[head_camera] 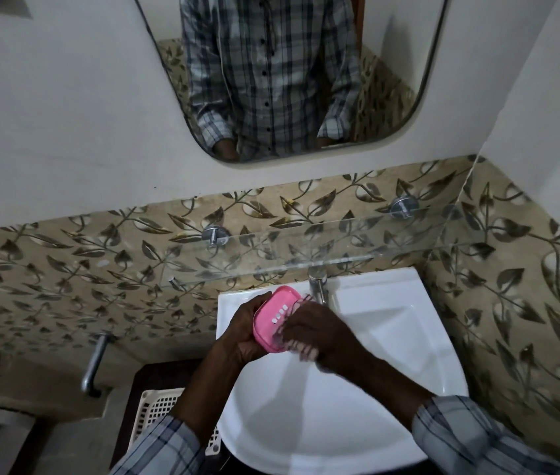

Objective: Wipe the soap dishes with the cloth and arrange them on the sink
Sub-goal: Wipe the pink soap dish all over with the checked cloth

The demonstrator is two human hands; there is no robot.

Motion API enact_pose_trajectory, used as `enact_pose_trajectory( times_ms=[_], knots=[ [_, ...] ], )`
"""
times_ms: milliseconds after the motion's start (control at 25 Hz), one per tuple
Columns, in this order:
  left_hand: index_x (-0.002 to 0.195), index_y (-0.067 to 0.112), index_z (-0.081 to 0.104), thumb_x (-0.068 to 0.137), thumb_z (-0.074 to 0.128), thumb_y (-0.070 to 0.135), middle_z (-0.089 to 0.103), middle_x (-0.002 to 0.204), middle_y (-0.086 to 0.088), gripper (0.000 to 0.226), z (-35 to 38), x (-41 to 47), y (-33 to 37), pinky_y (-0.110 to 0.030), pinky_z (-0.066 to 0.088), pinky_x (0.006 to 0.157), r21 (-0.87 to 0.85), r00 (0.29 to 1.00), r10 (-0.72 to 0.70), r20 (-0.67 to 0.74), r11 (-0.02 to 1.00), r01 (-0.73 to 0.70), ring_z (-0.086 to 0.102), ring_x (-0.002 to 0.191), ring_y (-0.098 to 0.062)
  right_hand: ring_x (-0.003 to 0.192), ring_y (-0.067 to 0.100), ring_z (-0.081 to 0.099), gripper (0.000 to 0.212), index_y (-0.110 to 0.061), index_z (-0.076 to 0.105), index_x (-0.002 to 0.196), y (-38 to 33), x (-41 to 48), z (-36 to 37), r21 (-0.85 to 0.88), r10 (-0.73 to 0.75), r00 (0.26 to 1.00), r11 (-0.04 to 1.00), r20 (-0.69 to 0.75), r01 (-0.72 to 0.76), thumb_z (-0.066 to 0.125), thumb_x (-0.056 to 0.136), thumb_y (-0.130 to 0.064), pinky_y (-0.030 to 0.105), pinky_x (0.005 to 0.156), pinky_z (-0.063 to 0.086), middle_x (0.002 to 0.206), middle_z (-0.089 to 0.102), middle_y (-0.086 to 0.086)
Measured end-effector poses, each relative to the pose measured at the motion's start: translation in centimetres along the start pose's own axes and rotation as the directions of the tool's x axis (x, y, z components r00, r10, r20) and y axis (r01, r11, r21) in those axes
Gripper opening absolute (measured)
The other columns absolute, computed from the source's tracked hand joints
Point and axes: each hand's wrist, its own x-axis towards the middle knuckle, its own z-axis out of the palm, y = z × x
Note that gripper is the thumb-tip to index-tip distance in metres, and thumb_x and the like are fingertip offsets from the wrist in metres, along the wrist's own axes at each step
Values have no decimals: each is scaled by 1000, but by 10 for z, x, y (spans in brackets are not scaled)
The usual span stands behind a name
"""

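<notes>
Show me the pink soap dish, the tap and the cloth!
pink soap dish (271,325): head view, its flat face below the slots.
tap (317,286): head view, its metal body.
cloth (302,349): head view, its blurred lower edge.

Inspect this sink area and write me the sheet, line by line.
Surface: white sink, tap at its back rim.
Job's things: pink soap dish held over the sink; checked cloth against it, blurred. Only one dish seen.
Clutter: white basket left of the sink.
Hands: left hand grips the dish; right hand holds the cloth.
Cables: nothing seen.
Surroundings: glass shelf, mirror, leaf-patterned tiles, metal bar on the left.
</notes>
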Motion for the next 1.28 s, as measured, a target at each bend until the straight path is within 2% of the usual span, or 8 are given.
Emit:
enact_pose_trajectory(
  times_ms=[160,280,480,640,800,1040,1120,1280],
  knots=[
    [126,-2,59,86,58,34,63,102,-23,54,7,2,-4,-42,53,81,-29,988,121,-96,992,-124,62,86,-34,89,29,65,47,-10,75,102,-17,8,-1,21,190,978,982,-91,-188,62,61,7,36,79,55,96,71,4],
    [120,-5,58,82,61,34,67,88,-21,55,20,5,-2,-35,59,70,-3,981,164,-103,986,-165,68,75,-31,97,16,65,47,-15,72,102,-54,31,12,348,503,860,824,-83,-448,53,62,-1,20,83,48,103,68,-7],
    [127,2,54,94,52,36,60,101,-21,47,10,3,-4,-42,51,81,-51,988,96,-118,993,-103,60,88,-34,89,39,63,47,2,73,110,-12,0,-24,78,67,988,994,139,-79,62,67,19,44,77,53,98,67,24],
    [113,-6,60,92,56,36,68,81,-20,47,12,12,-11,-35,60,67,-37,977,141,-161,988,-149,69,71,-32,90,30,66,44,-10,73,100,-46,27,10,253,533,846,818,2,-516,59,62,4,29,77,51,94,68,10],
    [126,0,58,87,58,37,63,102,-22,54,1,9,0,-41,51,80,21,983,107,-147,994,-105,60,89,-35,85,31,64,29,-3,73,106,-12,2,-5,62,95,992,993,81,-100,56,85,6,32,74,53,97,69,16],
    [103,-3,67,85,57,32,75,89,-22,41,4,22,-9,-40,62,73,-68,965,241,-100,966,-248,73,79,-33,92,32,63,51,-9,70,116,-8,19,6,-135,184,982,973,-33,-187,66,66,3,34,76,55,103,66,12],
    [111,-1,68,87,56,32,75,99,-19,42,0,24,-16,-40,58,82,-15,948,305,-89,951,-308,73,88,-31,97,32,63,43,-11,69,118,-5,38,6,-83,376,925,921,-64,-380,67,76,-3,39,78,56,106,65,12],
    [119,5,68,86,58,39,72,101,-22,48,-19,19,-25,-40,55,78,105,908,403,-115,914,-392,71,83,-33,109,34,62,26,-7,66,108,24,55,-9,-96,825,553,564,119,-820,66,86,-19,34,83,51,112,67,17]
  ],
)
